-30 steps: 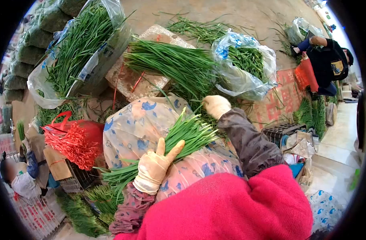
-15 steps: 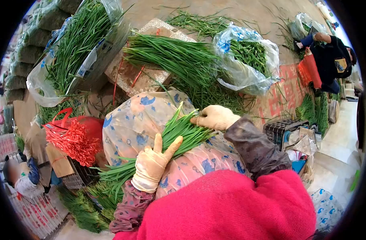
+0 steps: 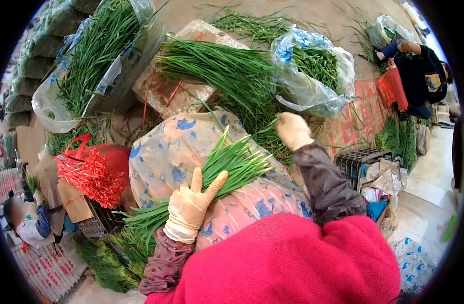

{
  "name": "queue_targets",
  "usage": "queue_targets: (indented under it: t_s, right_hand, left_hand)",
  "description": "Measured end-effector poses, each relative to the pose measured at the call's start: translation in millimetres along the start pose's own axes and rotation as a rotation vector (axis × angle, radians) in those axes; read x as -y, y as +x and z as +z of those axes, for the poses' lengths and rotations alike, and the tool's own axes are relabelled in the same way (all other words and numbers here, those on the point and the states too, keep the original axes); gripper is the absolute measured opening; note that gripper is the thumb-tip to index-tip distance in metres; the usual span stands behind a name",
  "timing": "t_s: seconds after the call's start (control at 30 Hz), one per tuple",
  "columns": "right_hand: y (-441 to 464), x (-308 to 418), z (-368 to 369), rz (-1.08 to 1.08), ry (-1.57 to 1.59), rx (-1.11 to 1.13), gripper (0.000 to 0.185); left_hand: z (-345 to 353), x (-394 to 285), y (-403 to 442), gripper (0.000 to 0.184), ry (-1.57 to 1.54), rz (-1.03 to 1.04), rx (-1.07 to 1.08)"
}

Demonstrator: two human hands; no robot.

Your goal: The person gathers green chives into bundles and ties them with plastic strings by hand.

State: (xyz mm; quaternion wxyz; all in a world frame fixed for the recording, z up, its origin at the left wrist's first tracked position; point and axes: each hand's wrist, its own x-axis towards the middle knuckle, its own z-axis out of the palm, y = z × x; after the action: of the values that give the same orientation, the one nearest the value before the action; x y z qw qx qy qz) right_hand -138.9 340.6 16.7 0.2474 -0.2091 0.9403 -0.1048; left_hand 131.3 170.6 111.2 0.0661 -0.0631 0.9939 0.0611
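A bunch of garlic chives (image 3: 232, 169) lies across my lap on a clear plastic sheet (image 3: 166, 147) with blue prints. My left hand (image 3: 190, 206), in a cream glove, grips the bunch near its lower left part, two fingers raised and spread over the blades. The pale cut ends point up and right. My right hand (image 3: 294, 130), gloved too, is apart from the bunch, over loose chive scraps (image 3: 272, 139) on the floor. Its fingers are curled together; green blades show beside the fingertips, but whether it holds them I cannot make out.
Ahead, a larger pile of chives (image 3: 217, 68) rests on a stone-patterned block (image 3: 191, 104). Plastic bags of chives stand left (image 3: 54, 114) and right (image 3: 318, 99). Red ties (image 3: 92, 175) fill a red bag at left. A crate (image 3: 353, 164) stands at right; other people (image 3: 419, 76) work nearby.
My right hand has left the pale ends of the bunch and moved up and right over the floor scraps. My left hand has stayed on the bunch, nearly still.
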Motion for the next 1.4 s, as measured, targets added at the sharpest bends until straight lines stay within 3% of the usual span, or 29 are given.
queue_targets:
  t_s: [0.13, 0.23, 0.3, 0.33, 0.43, 0.53, 0.6, 0.67, 0.73, 0.77, 0.8, 0.87, 0.93, 1.07, 1.13, 1.2, 1.27, 1.37, 1.4]
  right_hand:
    - [-2.4, -32.5, -22.6, 0.082, -0.277, 0.149, 0.04]
    - [-25.2, 6.9, -44.7, -0.199, 0.149, 0.341, 0.042]
    - [-42.1, 35.1, -45.6, -0.217, 0.448, 0.493, 0.043]
    - [-45.0, 41.7, -33.9, -0.352, 0.309, 0.425, 0.039]
    - [-53.5, 60.1, -7.3, -0.398, 0.179, 0.336, 0.03]
    - [-56.3, 63.7, -6.6, -0.285, 0.051, 0.311, 0.026]
    - [-41.6, 39.3, -1.4, -0.192, -0.025, 0.163, 0.024]
    - [-10.1, 1.2, 3.8, -0.02, -0.258, 0.216, 0.024]
    - [1.0, -26.6, -1.5, -0.015, -0.42, 0.177, 0.027]
    - [-12.4, -18.9, -14.7, -0.135, -0.335, 0.0, 0.035]
    - [-13.1, -7.3, -26.1, -0.134, -0.335, 0.001, 0.035]
    - [-10.5, 24.1, -39.8, -0.284, 0.323, 0.331, 0.043]
    - [-15.3, 53.8, -39.9, -0.245, 0.365, 0.447, 0.048]
    - [-11.3, 88.2, -31.1, -0.249, -0.036, 0.699, 0.049]
    - [-15.0, 85.4, -22.1, -0.261, -0.035, 0.704, 0.04]
    - [-18.7, 77.1, -8.0, -0.228, 0.026, 0.456, 0.033]
    - [-11.3, 55.9, 1.5, -0.145, 0.014, 0.39, 0.029]
    - [12.2, 23.7, 3.1, -0.023, -0.006, 0.357, 0.03]
    - [19.2, 14.8, 0.9, 0.003, 0.081, 0.501, 0.037]
  left_hand:
    - [4.7, 4.2, -4.8, 0.073, 0.026, 0.011, -0.05]
    - [5.8, 3.4, -3.2, 0.072, 0.043, 0.031, -0.053]
    - [1.2, 2.4, 0.5, 0.071, 0.025, 0.03, -0.042]
    - [0.8, 1.4, 1.5, 0.071, 0.031, 0.031, -0.043]
    - [-0.4, 0.6, 2.7, 0.072, 0.057, 0.028, -0.046]
    - [-2.8, 2.3, 0.9, 0.073, 0.041, 0.04, -0.027]
    - [-1.9, 2.5, 0.7, 0.073, 0.062, 0.049, -0.036]
    - [-1.5, 2.9, -0.1, 0.072, 0.048, 0.057, -0.057]
    - [-1.2, 3.9, -1.6, 0.071, 0.041, 0.052, -0.075]
    - [-1.2, 4.3, -1.8, 0.07, 0.067, 0.063, -0.075]
    - [-1.0, 4.4, -1.3, 0.07, 0.092, 0.079, -0.075]
    - [-1.2, 4.1, 0.8, 0.069, 0.122, 0.098, -0.083]
    - [-3.2, 3.4, 4.7, 0.069, 0.16, 0.111, -0.097]
    - [-9.6, 3.7, 6.1, 0.069, 0.148, 0.124, -0.061]
    - [-9.2, 4.3, 4.8, 0.07, 0.144, 0.12, -0.051]
    - [-6.6, 5.1, 2.8, 0.07, 0.154, 0.115, -0.071]
    - [-8.4, 4.1, 2.0, 0.07, 0.152, 0.11, -0.062]
    - [-8.2, 4.0, 0.2, 0.07, 0.148, 0.111, -0.06]
    - [-7.8, 4.4, 0.1, 0.07, 0.143, 0.114, -0.068]
